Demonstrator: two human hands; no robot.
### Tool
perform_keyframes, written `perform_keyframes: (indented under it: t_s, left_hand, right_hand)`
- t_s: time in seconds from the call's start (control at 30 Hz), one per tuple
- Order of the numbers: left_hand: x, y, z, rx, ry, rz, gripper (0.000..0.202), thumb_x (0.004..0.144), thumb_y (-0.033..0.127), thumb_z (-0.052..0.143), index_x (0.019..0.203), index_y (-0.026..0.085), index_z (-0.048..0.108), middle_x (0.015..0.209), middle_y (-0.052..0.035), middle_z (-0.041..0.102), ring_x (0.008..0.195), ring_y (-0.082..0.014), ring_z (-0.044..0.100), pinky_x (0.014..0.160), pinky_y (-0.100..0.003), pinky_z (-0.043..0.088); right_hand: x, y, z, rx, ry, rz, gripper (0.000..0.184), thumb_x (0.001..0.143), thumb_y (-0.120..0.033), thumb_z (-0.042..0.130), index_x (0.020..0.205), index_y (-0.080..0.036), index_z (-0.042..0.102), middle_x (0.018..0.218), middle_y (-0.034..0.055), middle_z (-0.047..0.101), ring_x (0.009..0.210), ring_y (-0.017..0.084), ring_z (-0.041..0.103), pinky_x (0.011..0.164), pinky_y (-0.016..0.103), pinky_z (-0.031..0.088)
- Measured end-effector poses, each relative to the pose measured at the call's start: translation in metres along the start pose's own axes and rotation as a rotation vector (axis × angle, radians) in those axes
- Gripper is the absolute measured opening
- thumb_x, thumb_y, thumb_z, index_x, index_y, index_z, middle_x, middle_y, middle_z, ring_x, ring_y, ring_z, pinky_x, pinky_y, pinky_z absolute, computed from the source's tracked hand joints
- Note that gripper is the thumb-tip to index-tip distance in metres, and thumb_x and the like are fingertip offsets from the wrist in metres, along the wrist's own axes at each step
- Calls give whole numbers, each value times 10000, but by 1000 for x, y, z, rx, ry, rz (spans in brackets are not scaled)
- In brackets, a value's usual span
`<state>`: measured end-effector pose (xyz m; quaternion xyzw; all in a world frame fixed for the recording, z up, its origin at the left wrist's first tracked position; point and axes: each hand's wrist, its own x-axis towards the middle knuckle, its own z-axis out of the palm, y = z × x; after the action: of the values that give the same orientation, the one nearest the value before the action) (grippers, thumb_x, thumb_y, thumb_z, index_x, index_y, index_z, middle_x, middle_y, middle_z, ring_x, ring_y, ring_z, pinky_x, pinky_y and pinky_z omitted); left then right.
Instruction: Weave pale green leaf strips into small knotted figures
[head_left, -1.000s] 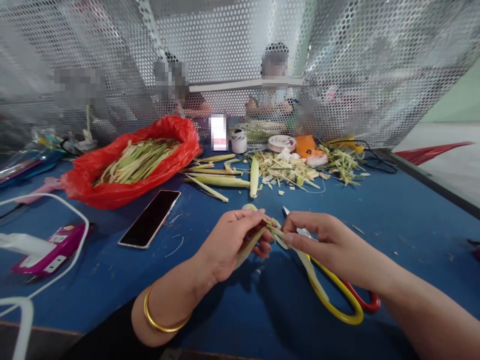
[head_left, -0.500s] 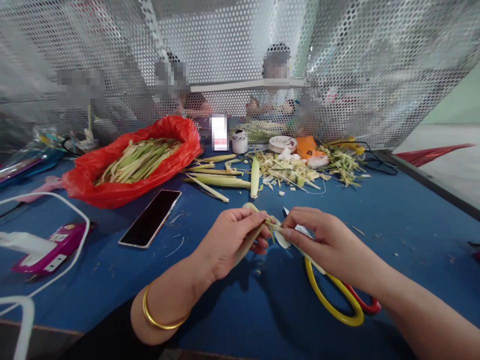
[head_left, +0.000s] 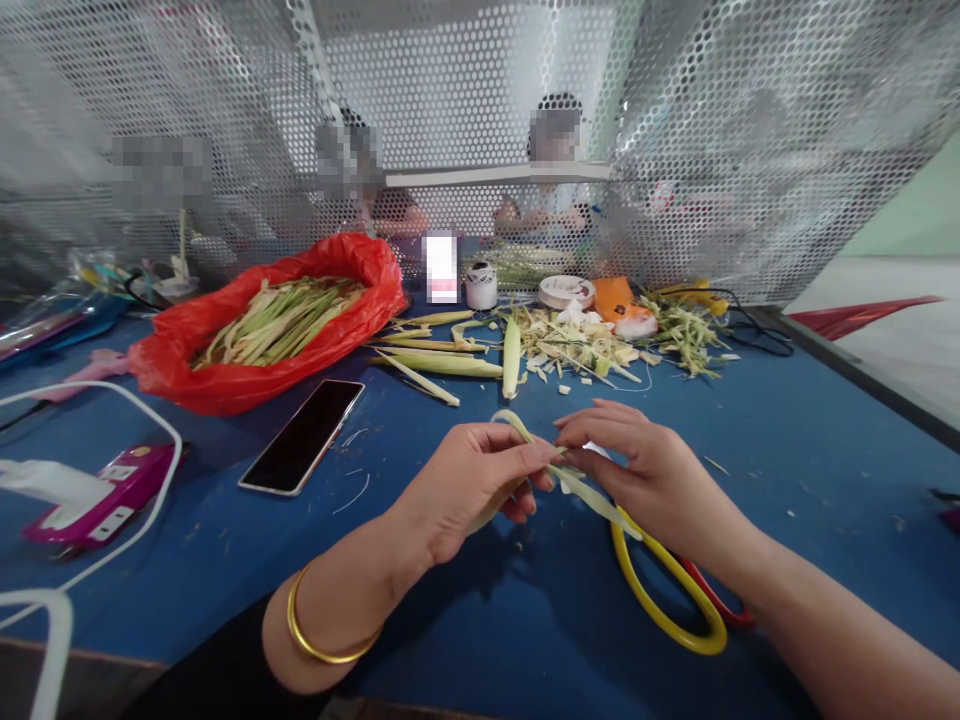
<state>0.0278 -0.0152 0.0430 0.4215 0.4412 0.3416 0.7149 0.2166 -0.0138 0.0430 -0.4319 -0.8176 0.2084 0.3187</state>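
Observation:
My left hand (head_left: 499, 470) pinches a pale green corn husk strip (head_left: 592, 492) between thumb and fingers. One end of the strip curls up above the left fingers; the other trails down to the right. Close against it, my right hand (head_left: 637, 460) is closed, its thumb and fingertips meeting on the strip by the left thumb. The fingers hide the join. Beneath the right hand lie scissors with yellow and red handles (head_left: 667, 590) on the blue table (head_left: 465, 620), their blades mostly covered.
Left stands a red plastic bag (head_left: 225, 390) of husk strips, near a phone (head_left: 304, 438) and purple power strip (head_left: 120, 500). Ahead lie loose husks (head_left: 450, 362), shredded scraps (head_left: 585, 345), a thread spool (head_left: 481, 286) and a tape roll (head_left: 566, 291). People sit behind a perforated screen (head_left: 465, 90).
My right hand has shifted its fingers closer to my left thumb. The trailing end of the husk strip now hangs free below the right fingers.

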Motion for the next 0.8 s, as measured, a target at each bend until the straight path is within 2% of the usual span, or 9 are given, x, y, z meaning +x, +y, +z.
perform_keyframes:
  t_s: [0.13,0.23,0.3,0.43,0.53,0.6,0.7,0.73,0.8]
  left_hand:
    - [2,-3,0,56,1,-39,199,705,317,772,721,134,695,601,-7,634,447,-66,516,431,-188,380]
    - [3,-1,1,-9,75,-8,192,706,309,772,717,134,696,617,-5,647,459,-70,548,460,-191,410]
    - [2,2,1,-51,131,32,206,716,330,769,756,136,712,671,-17,682,491,-82,591,507,-202,450]
    - [1,7,-2,-95,151,48,252,742,373,753,804,130,727,744,-58,729,551,-113,644,583,-232,494]
    - [2,6,-3,-130,172,30,185,725,289,772,767,119,713,722,-66,731,563,-116,646,566,-217,484]
    - [5,3,-3,-170,198,15,144,723,232,770,774,112,710,709,-72,730,566,-114,646,566,-210,486]
    - [10,-1,-2,-274,249,33,110,737,186,753,800,106,711,704,-80,732,587,-121,663,638,-227,518]
    - [11,-2,-1,-313,258,51,103,738,180,751,798,107,711,705,-80,733,606,-128,673,664,-233,526]
    - [12,-4,1,-373,252,94,109,731,187,759,790,109,711,714,-82,734,649,-140,685,685,-236,531]
  right_hand:
    - [-2,2,2,-181,120,-111,171,915,-175,525,832,-233,662,905,40,720,954,223,664,1063,482,328]
    - [-4,3,1,-248,260,-139,181,923,-205,522,1035,-224,664,1102,90,691,1066,251,622,997,449,397]
    - [-5,3,-1,-234,304,-108,194,931,-249,525,1074,-220,653,1120,103,682,1080,260,612,944,427,435]
    - [-3,6,-1,-202,154,-70,122,931,-297,546,955,-235,648,955,49,722,946,233,657,972,444,399]
    - [-2,9,5,-217,87,-84,68,919,-268,571,912,-237,632,921,27,722,929,219,658,1010,454,352]
    - [-3,8,8,-237,155,-100,57,912,-257,578,893,-234,627,914,29,715,938,219,649,997,440,352]
    - [-7,2,15,-237,341,-88,93,901,-277,584,841,-222,629,857,34,699,860,212,634,870,379,406]
    - [-8,-1,18,-199,352,-65,128,903,-286,576,810,-218,633,823,30,691,814,203,626,814,353,417]
    - [-9,-8,27,-27,221,20,200,912,-305,551,761,-211,645,773,17,675,737,179,608,714,303,426]
